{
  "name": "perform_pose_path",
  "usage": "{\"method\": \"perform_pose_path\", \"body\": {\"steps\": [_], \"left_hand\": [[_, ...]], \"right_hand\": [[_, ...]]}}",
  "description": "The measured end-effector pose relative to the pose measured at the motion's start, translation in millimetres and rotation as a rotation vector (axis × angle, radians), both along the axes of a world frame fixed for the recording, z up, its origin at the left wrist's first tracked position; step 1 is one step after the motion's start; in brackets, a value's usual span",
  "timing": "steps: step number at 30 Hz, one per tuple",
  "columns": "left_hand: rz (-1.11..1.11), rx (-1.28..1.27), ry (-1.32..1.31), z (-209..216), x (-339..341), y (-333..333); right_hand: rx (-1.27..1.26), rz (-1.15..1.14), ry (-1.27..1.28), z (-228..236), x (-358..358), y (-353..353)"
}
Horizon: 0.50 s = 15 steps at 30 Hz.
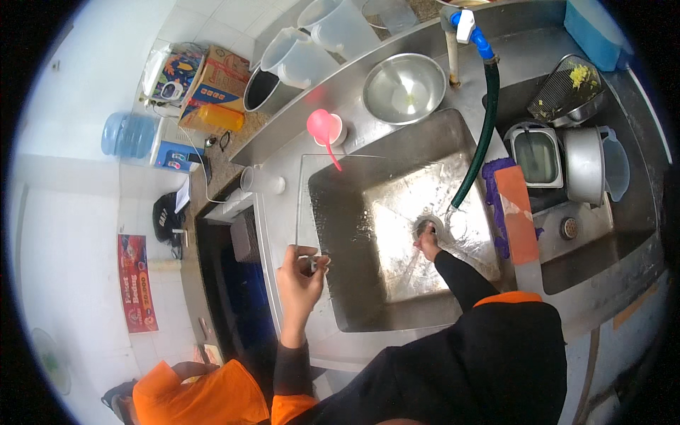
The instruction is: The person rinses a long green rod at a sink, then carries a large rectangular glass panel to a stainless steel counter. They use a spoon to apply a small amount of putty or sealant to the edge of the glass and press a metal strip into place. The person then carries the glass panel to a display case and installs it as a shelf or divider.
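My left hand (301, 276) grips the near edge of a clear flat panel (368, 188), which stands over the left side of the steel sink (340, 205). My right hand (427, 245) reaches down into the basin and touches the round drain (427, 225). A green hose (482, 138) hangs from the blue and white tap (467, 28) and ends just above the drain. The basin floor looks wet.
A steel bowl (404, 86) and a pink funnel in a cup (324, 127) sit behind the sink. Clear jugs (304, 53) stand at the back left. To the right lie an orange board (517, 212), a steel pot (584, 163) and a strainer (567, 88).
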State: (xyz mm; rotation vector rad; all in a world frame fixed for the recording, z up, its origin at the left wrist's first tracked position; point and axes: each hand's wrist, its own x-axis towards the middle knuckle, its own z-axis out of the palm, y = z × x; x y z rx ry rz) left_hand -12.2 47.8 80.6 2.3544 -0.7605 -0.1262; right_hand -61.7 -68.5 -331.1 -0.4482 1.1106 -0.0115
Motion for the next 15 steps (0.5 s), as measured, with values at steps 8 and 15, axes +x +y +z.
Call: {"method": "perform_pose_path", "body": {"steps": [8, 15], "left_hand": [[0.081, -0.179, 0.055, 55, -8, 47], [0.209, -0.488, -0.129, 97, -46, 120]], "right_hand": [[-0.146, -0.167, 0.081, 80, 46, 6], [-0.791, -0.039, 0.001, 201, 54, -20]]}}
